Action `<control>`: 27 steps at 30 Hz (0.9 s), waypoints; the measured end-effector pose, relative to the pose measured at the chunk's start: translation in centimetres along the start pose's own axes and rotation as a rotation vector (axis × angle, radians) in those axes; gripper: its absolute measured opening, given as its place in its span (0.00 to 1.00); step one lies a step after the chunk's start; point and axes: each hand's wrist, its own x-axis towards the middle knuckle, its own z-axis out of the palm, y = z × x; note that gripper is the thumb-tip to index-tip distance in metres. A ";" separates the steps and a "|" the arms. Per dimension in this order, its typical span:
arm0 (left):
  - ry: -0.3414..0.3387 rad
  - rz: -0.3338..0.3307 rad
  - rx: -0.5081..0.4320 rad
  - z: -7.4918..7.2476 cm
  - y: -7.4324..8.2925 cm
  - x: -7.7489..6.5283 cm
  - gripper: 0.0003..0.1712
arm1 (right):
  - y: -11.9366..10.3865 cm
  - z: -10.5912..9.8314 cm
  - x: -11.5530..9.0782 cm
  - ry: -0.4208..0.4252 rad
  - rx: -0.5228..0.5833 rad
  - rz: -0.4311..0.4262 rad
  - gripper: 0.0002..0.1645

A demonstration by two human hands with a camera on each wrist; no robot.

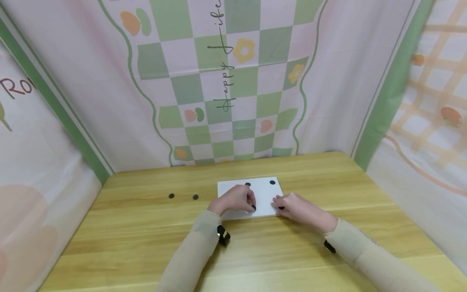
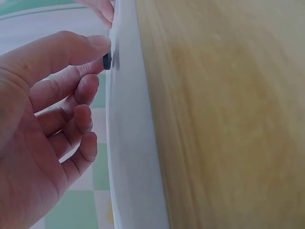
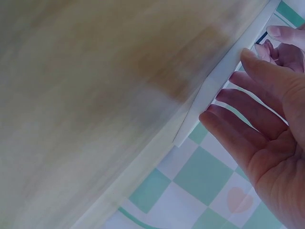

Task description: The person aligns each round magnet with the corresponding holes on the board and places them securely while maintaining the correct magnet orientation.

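Observation:
A thin white rectangular board (image 1: 264, 194) lies flat on the wooden table. Between its thumb and index finger my left hand (image 1: 237, 198) pinches a small black disc (image 1: 253, 208) against the board's surface; that disc (image 2: 106, 62) stands on its edge in the left wrist view. The other left fingers curl loosely. My right hand (image 1: 297, 207) rests at the board's right edge, fingertips touching it in the right wrist view. Beside its thumb and fingers a black disc (image 1: 281, 208) shows, partly covered. Another black disc (image 1: 272, 182) sits at the board's far right corner.
One more black disc (image 1: 248, 184) lies near the board's far edge, partly behind the left hand. Two loose black discs, one farther left (image 1: 171, 196) and one nearer (image 1: 195, 197), lie on the table (image 1: 146, 227). Patterned curtains (image 1: 240, 81) hang behind and at both sides.

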 end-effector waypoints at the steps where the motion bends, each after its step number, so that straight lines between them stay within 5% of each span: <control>1: -0.003 -0.001 0.006 0.0 0.0 0.0 0.06 | 0.0 0.0 0.0 0.001 0.001 0.000 0.14; 27: 0.010 0.001 0.063 0.1 0.3 0.0 0.06 | 0.0 0.0 0.0 -0.029 0.016 0.030 0.14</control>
